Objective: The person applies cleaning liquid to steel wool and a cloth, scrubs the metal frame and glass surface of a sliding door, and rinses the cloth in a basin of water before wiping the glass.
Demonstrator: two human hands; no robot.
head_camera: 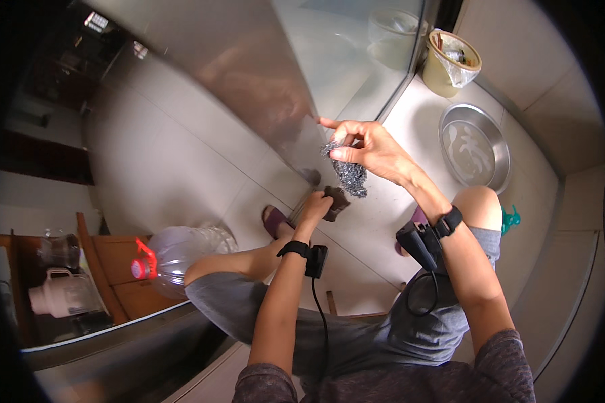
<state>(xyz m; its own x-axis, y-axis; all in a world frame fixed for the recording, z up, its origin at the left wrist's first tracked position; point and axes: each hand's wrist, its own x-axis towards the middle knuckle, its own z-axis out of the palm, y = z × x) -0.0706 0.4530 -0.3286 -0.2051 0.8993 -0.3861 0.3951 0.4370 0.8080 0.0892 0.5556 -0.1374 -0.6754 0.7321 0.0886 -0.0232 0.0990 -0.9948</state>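
My right hand (375,148) pinches a grey steel wool scourer (352,177) between thumb and fingers, and the scourer hangs down from it. One finger of that hand reaches out to the lower part of a shiny metal door panel (262,85). Lower and a little to the left, my left hand (317,204) holds a dark brown cloth (336,203) low beside the panel's bottom end. The fingertips of my left hand are partly hidden.
A steel basin (475,148) with some liquid and a lined waste bucket (451,63) stand on the right. At left are a large plastic bottle (181,257) with a red cap and a pink jug (68,293). A glass panel (353,55) rises ahead.
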